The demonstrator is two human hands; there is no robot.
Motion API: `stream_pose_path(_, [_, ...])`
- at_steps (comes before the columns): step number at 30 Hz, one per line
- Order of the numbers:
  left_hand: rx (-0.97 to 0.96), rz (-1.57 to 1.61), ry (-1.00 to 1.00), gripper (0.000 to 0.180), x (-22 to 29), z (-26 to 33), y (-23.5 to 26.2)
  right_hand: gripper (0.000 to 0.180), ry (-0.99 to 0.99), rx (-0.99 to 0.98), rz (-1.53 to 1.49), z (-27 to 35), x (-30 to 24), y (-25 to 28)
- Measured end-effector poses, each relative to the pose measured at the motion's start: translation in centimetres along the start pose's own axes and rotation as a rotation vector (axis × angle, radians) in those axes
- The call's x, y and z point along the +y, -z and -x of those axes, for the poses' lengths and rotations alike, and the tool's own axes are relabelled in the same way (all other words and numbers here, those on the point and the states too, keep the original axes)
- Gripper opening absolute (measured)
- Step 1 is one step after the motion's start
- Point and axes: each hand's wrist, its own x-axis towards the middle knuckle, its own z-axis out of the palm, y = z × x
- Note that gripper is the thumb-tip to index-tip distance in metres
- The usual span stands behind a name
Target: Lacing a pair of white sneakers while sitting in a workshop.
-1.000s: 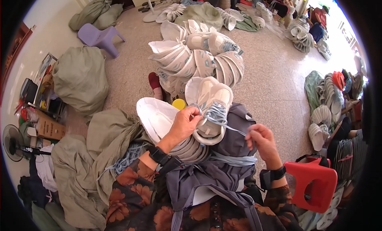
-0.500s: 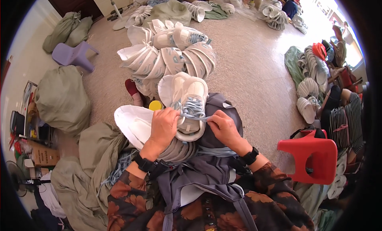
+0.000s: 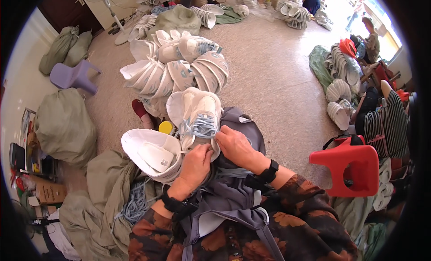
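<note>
A white sneaker (image 3: pixel 205 109) rests toe-away on my lap, its light blue laces (image 3: pixel 203 126) threaded and slack across the tongue. My left hand (image 3: pixel 195 165) is closed, thumb and forefinger pinched at the near left of its heel opening. Against the right edge of the collar, the fingers of my right hand (image 3: pixel 236 148) are curled shut on the shoe; their tips are partly hidden. Another pale sneaker lies close along its left side. Further left is a white shoe upper (image 3: pixel 150 154) with its insole showing, and under my left wrist hangs a bundle of loose blue laces (image 3: pixel 138 200).
Ahead on the floor stands a ring-shaped pile of nested shoes (image 3: pixel 179 72). A yellow-lidded jar (image 3: pixel 166 127) is beside my lap. Purple stool (image 3: pixel 74 75) and green sacks (image 3: pixel 65 126) line the left. On the right are a red chair (image 3: pixel 350 166) and a seated person in stripes (image 3: pixel 386 124).
Both hands have let go of the stretched blue lace and moved nearer to me, to the sneaker's heel opening. The lace now lies slack. The view has shifted slightly right.
</note>
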Motion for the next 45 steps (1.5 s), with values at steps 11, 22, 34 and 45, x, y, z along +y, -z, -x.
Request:
stream_pose_path(11, [0.126, 0.251, 0.189, 0.009, -1.1, -0.9, -2.2, 0.008, -0.080, 0.190, -0.347, 1.6, 1.3, -1.6])
stream_pose_path(22, [-0.024, 0.147, 0.036, 0.010, -2.0, -2.6, -1.0, 0.039, 0.033, 0.128, -0.220, 2.9, -0.5, -1.3])
stream_pose_path(34, [-0.177, 0.708, 0.460, 0.008, -3.5, 2.2, 7.8, 0.029, -0.080, 0.174, -0.310, 2.0, -0.9, -0.9])
stream_pose_path(45, [-0.042, 0.585, 0.274, 0.007, -0.4, 0.6, 5.9, 0.017, 0.047, 0.289, -0.056, 0.8, 1.8, -1.4])
